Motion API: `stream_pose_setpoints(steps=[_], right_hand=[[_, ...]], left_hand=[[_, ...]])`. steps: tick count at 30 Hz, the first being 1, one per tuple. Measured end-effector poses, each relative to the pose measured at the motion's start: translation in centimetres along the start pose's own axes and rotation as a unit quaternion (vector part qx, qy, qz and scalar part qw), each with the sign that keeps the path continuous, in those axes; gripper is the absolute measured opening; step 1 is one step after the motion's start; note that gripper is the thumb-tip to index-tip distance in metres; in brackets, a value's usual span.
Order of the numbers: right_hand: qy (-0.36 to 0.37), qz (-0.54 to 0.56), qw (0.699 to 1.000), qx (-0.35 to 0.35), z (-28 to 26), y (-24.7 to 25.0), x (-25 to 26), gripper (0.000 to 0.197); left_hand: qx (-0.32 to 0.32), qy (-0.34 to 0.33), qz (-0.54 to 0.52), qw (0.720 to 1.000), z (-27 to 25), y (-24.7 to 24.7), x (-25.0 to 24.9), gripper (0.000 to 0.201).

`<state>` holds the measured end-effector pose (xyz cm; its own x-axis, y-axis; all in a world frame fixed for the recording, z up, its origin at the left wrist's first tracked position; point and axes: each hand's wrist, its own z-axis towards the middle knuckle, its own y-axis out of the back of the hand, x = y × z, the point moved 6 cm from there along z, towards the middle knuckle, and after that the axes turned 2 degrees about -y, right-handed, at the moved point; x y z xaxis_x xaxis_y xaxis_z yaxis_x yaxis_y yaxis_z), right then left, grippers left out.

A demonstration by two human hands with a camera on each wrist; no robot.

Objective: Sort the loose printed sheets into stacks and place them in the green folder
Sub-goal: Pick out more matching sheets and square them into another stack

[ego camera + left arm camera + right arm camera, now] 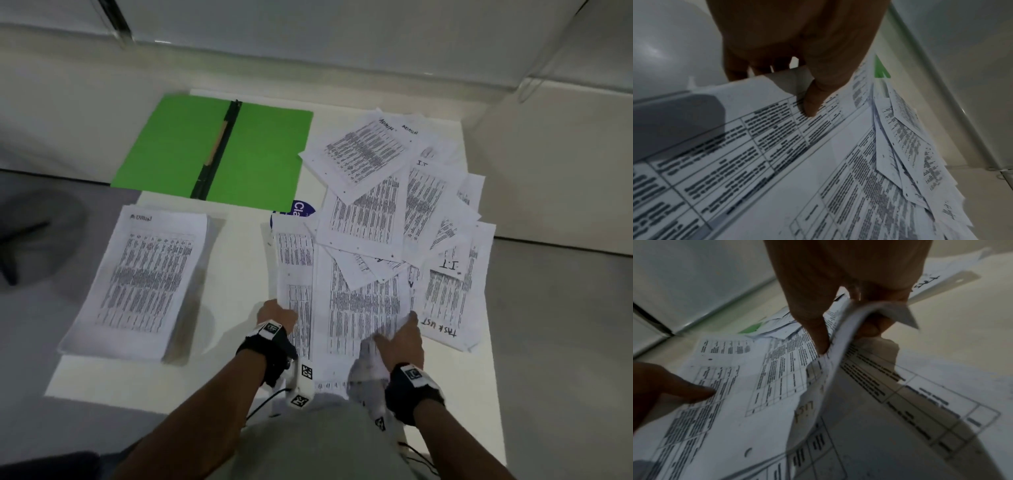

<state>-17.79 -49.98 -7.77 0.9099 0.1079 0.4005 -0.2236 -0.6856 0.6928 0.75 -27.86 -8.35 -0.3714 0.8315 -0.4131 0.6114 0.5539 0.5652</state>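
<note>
Both hands worked the loose heap of white printed sheets at centre right of the head view: the left hand pinched one sheet's near edge, and the right hand gripped a curled sheet. Peeling one sheet at a time would probably avoid dragging neighbours. The open green card folder lay upper left, above a squared stack of sheets, on a white tabletop beside pale walls.

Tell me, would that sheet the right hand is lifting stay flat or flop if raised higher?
Probably flop: the sheet already curls over where the right hand pinches its edge. It looks thin and light, so it should lift easily, though it may drag the loose sheets overlapping it.
</note>
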Motion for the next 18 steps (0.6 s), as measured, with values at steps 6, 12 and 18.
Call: stream_pose_setpoints(steps=[6,12,18], right_hand=[[0.038,-0.013,0.998,0.049,0.4,1.2,0.1,0.077],[0.078,-0.062,0.984,0.145,0.7,0.9,0.7,0.066],[0.123,-0.101,0.956,0.246,-2.5,-3.7,3.9,0.082]], left_hand=[[-0.108,-0.06,-0.068,0.99,-0.1,5.4,1.6,0.035],[-0.072,-0.027,-0.071,0.994,0.6,8.0,2.5,0.071],[0.0,-0.005,-0.184,0.983,2.0,5.6,3.1,0.084]])
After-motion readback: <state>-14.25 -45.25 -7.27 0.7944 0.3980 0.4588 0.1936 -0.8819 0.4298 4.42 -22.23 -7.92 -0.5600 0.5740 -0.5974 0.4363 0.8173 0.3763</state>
